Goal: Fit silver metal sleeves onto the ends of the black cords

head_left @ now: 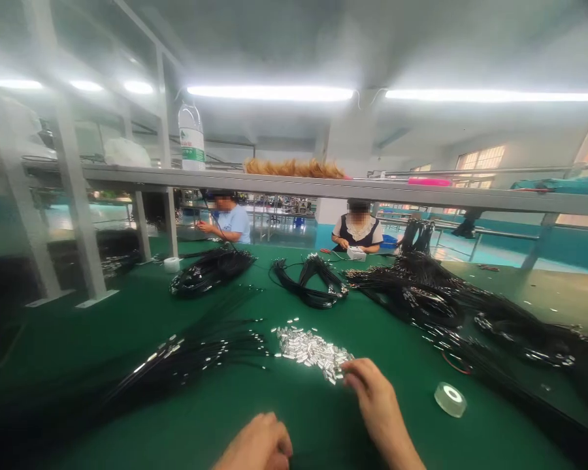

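A loose pile of small, shiny whitish-clear pieces lies on the green tabletop. My right hand reaches to its right edge, thumb and forefinger drawn close together at the outermost pieces. Whether a piece sits between those fingertips is too small to tell. Low in the picture, my left hand is closed with fingers curled in, and what it holds, if anything, is hidden. Left of the pile spreads a bundle of thin black cables with bright tips pointing toward the pieces.
A clear tape roll lies right of my right hand. Coiled black cables sit behind the pile, with more cable bundles at right. A metal shelf crosses above the table, carrying a bottle. Two people sit beyond.
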`<state>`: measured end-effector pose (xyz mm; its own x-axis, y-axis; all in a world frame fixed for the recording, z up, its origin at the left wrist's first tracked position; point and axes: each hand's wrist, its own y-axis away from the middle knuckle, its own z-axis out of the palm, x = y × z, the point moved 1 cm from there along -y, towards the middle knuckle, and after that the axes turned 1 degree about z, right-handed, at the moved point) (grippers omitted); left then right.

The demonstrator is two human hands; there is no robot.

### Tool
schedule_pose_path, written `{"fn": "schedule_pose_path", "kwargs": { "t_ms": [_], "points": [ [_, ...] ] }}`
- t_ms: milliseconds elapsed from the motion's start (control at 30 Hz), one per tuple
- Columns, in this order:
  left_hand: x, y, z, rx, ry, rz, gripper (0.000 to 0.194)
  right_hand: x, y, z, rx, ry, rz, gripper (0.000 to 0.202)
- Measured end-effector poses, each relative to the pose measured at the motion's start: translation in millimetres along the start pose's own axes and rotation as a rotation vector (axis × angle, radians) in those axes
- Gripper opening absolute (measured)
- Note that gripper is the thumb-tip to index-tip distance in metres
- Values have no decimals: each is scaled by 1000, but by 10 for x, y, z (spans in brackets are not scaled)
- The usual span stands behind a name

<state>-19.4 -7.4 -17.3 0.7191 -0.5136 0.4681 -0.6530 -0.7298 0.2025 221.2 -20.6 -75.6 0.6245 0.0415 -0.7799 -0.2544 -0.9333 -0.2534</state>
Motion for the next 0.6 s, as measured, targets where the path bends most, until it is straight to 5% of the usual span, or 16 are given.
{"fn": "schedule_pose_path", "kwargs": {
  "t_ms": [100, 233, 400, 600],
  "points": [
    [88, -67, -171, 121, 124, 0, 21, 17, -16, -270, -1, -346, 225, 48],
    [352, -294, -227, 91, 261, 7, 25, -131, -4, -450, 56, -748, 381, 60],
    [628, -564, -89, 228, 375, 149, 25, -281, 5, -555, 138, -769, 285, 48],
    [517, -584, -70, 390, 423, 138, 28, -216, 20, -656, 99, -614, 262, 47]
  ]
}}
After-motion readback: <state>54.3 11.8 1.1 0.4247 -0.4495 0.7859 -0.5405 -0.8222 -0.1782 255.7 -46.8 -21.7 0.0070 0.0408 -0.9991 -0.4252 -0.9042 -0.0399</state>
